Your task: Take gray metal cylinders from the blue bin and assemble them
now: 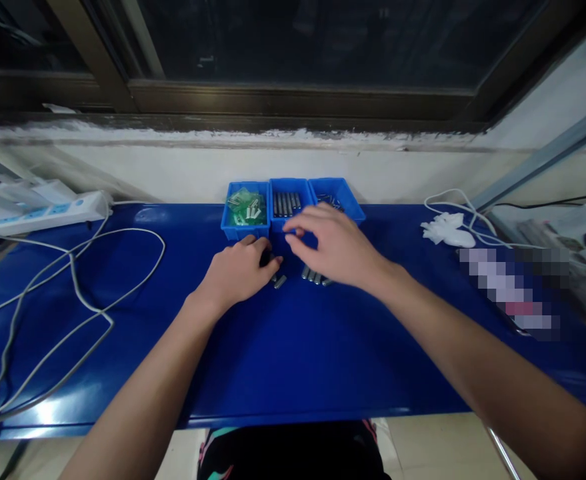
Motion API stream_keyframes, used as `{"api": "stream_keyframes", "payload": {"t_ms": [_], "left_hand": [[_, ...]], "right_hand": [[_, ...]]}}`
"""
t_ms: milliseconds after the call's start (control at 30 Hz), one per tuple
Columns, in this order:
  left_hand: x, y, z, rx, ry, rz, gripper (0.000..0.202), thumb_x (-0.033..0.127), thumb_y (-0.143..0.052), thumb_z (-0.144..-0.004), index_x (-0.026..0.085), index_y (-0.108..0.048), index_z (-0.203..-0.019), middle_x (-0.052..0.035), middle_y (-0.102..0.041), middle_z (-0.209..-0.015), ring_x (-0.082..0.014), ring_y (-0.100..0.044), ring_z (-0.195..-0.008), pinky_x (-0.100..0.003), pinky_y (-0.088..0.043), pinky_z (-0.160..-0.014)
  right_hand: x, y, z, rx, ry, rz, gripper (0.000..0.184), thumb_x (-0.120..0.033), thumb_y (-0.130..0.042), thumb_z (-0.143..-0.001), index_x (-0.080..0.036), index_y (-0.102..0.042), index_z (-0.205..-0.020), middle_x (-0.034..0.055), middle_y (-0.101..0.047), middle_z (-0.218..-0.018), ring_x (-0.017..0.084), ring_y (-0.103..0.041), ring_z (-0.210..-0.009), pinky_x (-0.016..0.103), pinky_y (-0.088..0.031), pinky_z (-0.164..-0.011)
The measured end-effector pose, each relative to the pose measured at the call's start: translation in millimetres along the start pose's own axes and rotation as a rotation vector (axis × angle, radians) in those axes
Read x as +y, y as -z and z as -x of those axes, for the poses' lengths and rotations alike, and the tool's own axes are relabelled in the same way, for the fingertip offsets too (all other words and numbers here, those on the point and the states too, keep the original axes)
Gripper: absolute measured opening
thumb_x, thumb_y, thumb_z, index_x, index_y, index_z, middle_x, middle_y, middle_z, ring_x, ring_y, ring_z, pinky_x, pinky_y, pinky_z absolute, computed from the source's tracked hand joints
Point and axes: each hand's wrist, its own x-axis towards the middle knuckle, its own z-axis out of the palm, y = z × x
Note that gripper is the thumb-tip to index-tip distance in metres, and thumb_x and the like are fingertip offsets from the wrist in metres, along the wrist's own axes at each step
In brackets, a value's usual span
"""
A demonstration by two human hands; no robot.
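Note:
Both my hands rest on a glossy blue table (283,360) just in front of three small blue bins. My left hand (240,270) is curled, its fingers closed around a small dark part I cannot make out. A short grey metal pin (280,282) lies by its fingertips. My right hand (335,243) hovers palm down, fingers bent and pinched together over a row of grey metal pins (315,277). The left bin (245,210) holds green and clear parts, the middle bin (287,203) holds grey metal pins, and the right bin (340,197) is partly hidden by my right hand.
A white power strip (47,213) lies at the far left with white cables (73,280) looping over the table. White cable and a small white object (447,230) sit at the right, beside a blurred-out item. A wall and dark window stand behind the bins.

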Motion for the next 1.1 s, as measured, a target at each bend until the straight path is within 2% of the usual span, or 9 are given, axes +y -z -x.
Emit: {"api": "stream_keyframes", "payload": {"t_ms": [67, 133, 200, 267, 333, 433, 567, 833, 1100], "left_hand": [[0, -0.7, 0, -0.014, -0.029, 0.026, 0.036, 0.05, -0.054, -0.104, 0.023, -0.07, -0.12, -0.0125, -0.074, -0.123, -0.0358, -0.075, -0.101, -0.044, -0.057, -0.079], [0, -2.1, 0, -0.012, -0.055, 0.055, 0.032, 0.046, -0.057, -0.102, 0.024, -0.07, -0.121, -0.0113, -0.074, -0.123, -0.0336, -0.075, -0.101, -0.042, -0.057, -0.08], [1, -3.9, -1, -0.01, -0.085, 0.082, 0.031, 0.044, -0.057, -0.101, 0.024, -0.071, -0.121, -0.0107, -0.074, -0.119, -0.0316, -0.074, -0.099, -0.042, -0.057, -0.082], [0, -5.6, -2, -0.009, -0.105, 0.103, 0.032, 0.043, -0.057, -0.1, 0.024, -0.072, -0.121, -0.0101, -0.074, -0.117, -0.0305, -0.073, -0.097, -0.043, -0.057, -0.084], [-1, -6.8, -3, -0.014, -0.115, 0.107, 0.032, 0.04, -0.056, -0.099, 0.024, -0.072, -0.122, -0.0095, -0.073, -0.118, -0.0307, -0.073, -0.099, -0.045, -0.057, -0.088], [-3, -7.2, -4, -0.032, -0.137, 0.105, 0.038, 0.036, -0.056, -0.094, 0.023, -0.072, -0.126, -0.0105, -0.071, -0.126, -0.0331, -0.073, -0.108, -0.048, -0.056, -0.095], [-6, -4.2, -5, -0.055, -0.145, 0.151, 0.049, 0.04, -0.061, -0.088, 0.019, -0.072, -0.13, -0.0139, -0.068, -0.138, -0.034, -0.072, -0.112, -0.051, -0.055, -0.1], [-15, 6.5, -4, -0.191, -0.215, 0.239, 0.065, 0.04, -0.068, -0.077, 0.023, -0.07, -0.139, -0.0134, -0.068, -0.142, -0.028, -0.071, -0.102, -0.038, -0.057, -0.087], [-20, 1.7, -10, -0.147, -0.261, 0.223, 0.057, 0.039, -0.063, -0.085, 0.024, -0.071, -0.139, -0.0117, -0.071, -0.134, -0.0234, -0.071, -0.091, -0.038, -0.056, -0.085]], "right_hand": [[3, -13, 33, -0.058, -0.062, 0.04, 0.031, -0.042, -0.058, -0.105, -0.025, -0.077, -0.122, 0.0097, -0.074, -0.122, 0.031, -0.064, -0.115, 0.049, -0.053, -0.101], [12, -27, 55, -0.123, -0.104, 0.067, 0.055, -0.057, -0.062, -0.102, -0.024, -0.067, -0.146, 0.0142, -0.063, -0.149, 0.038, -0.058, -0.134, 0.059, -0.05, -0.109], [20, -40, 65, -0.184, -0.102, 0.081, 0.078, -0.07, -0.06, -0.099, -0.024, -0.052, -0.162, 0.0172, -0.045, -0.169, 0.044, -0.044, -0.149, 0.07, -0.045, -0.114], [25, -49, 64, -0.223, -0.081, 0.092, 0.086, -0.074, -0.056, -0.1, -0.022, -0.043, -0.167, 0.0187, -0.036, -0.176, 0.047, -0.035, -0.155, 0.075, -0.04, -0.115], [25, -56, 57, -0.235, -0.066, 0.096, 0.081, -0.072, -0.053, -0.103, -0.021, -0.044, -0.166, 0.0198, -0.038, -0.173, 0.045, -0.036, -0.154, 0.072, -0.04, -0.114], [21, -61, 44, -0.225, -0.019, 0.119, 0.067, -0.063, -0.051, -0.106, -0.017, -0.056, -0.155, 0.0207, -0.051, -0.16, 0.041, -0.047, -0.14, 0.062, -0.044, -0.108], [18, -64, 36, -0.198, 0.057, 0.133, 0.06, -0.059, -0.055, -0.104, -0.014, -0.061, -0.143, 0.0189, -0.059, -0.144, 0.036, -0.053, -0.122, 0.053, -0.044, -0.099], [25, -66, 37, -0.176, 0.04, 0.067, 0.059, -0.061, -0.055, -0.105, -0.018, -0.06, -0.146, 0.0167, -0.059, -0.139, 0.035, -0.052, -0.122, 0.052, -0.042, -0.099], [28, -68, 35, -0.13, 0.01, 0.002, 0.043, -0.05, -0.057, -0.107, -0.02, -0.064, -0.137, 0.0126, -0.064, -0.134, 0.033, -0.055, -0.122, 0.051, -0.044, -0.099]]}}
